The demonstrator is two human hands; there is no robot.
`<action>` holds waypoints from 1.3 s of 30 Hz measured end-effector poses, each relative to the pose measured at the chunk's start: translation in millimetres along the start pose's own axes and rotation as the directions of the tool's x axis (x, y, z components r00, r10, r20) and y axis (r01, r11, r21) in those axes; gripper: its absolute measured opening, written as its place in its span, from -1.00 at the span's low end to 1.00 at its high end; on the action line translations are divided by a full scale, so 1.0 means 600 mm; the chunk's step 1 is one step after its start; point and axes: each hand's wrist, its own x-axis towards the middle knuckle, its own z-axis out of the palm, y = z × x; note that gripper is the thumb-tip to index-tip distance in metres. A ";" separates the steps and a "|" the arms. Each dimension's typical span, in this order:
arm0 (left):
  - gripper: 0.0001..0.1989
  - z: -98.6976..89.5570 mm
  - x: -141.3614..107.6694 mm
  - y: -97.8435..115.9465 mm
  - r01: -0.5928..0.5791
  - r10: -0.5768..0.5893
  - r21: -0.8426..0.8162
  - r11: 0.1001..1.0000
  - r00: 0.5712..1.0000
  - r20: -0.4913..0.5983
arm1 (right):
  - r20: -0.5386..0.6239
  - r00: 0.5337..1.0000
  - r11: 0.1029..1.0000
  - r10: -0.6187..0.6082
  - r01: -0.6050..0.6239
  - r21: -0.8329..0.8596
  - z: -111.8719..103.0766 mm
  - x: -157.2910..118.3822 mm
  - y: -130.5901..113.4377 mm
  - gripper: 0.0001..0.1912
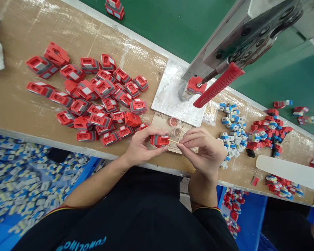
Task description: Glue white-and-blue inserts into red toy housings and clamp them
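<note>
Between the thumb and fingers of my left hand (142, 144) is a red toy car body (159, 140) with grey trim. My right hand (204, 146) pinches a thin wooden swab stick (173, 141), whose far end meets the right end of the car body; its tip is hidden there. Just beyond my hands, two small clear cups (174, 121) stand on a piece of cardboard (158, 120), one with red liquid in it. Many similar red car bodies (103, 89) lie in a loose pile to the left.
A press with a red handle (219, 85) rises from a white board (170, 89), a red part under its tip. Right of it lie a bag of swabs (210, 112), white-and-blue pieces (232, 127) and red pieces (267, 130). Blue bins (80, 184) sit below the bench edge.
</note>
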 end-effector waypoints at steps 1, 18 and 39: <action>-0.67 0.000 0.001 0.000 -0.018 0.018 0.005 1.000 1.000 -0.002 | 0.011 1.000 1.000 0.002 -0.002 0.002 -0.001 0.000 -0.001 -0.76; -0.68 -0.002 0.005 0.000 -0.080 0.079 0.009 0.997 0.996 0.042 | 0.078 0.997 0.999 -0.017 0.013 0.049 -0.004 0.001 -0.006 -0.81; -0.71 -0.003 0.004 0.003 -0.046 0.048 -0.045 0.998 0.997 0.062 | 0.105 0.994 0.994 -0.034 0.023 0.103 0.007 0.010 -0.014 -0.77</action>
